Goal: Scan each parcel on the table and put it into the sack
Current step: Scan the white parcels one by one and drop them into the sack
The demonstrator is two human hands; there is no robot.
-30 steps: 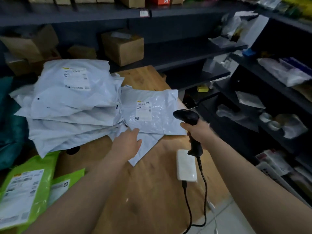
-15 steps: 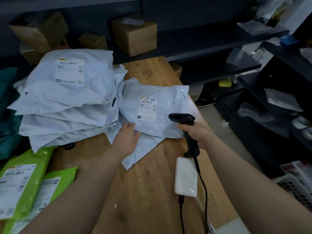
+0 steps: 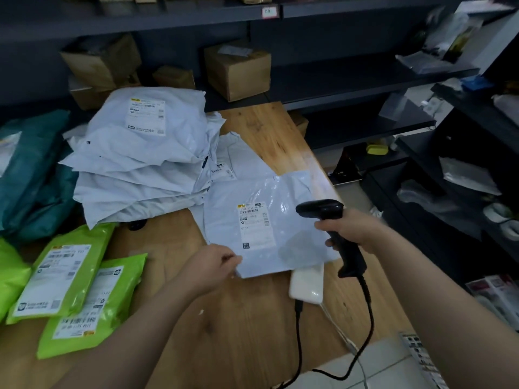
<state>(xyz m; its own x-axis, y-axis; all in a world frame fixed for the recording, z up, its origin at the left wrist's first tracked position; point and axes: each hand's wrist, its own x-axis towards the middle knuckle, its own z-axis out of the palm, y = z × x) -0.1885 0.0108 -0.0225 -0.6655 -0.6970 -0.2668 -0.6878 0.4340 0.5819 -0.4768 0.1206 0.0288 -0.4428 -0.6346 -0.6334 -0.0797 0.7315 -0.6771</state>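
We work at a wooden bench (image 3: 247,327). A stack (image 3: 146,164) of white parcels fills its far left part, and green parcels (image 3: 64,282) lie along its left edge, nearer to us. A teal bag (image 3: 31,169) slumps beyond the far left edge; it may be the sack, though we cannot tell. The parcel (image 3: 269,217) in hand lies by the right edge, label (image 3: 257,227) up. Our scanner (image 3: 325,211) hangs over its right side, nose turned left toward the label. A white box (image 3: 307,284) sits at the parcel's near edge, seemingly tucked a little under it.

Our left hand (image 3: 209,265) pinches the parcel's near left corner between thumb and fingers. Our right hand (image 3: 355,230) is wrapped round the scanner's handle.

The step, as we judge it, is the scan. To do it well we pull the film flat and taut so glare stays off the barcode (image 3: 249,211) at the label's top. We tilt the nose down at that strip, not at the small square mark lower down, and hold both hands steady until it reads.
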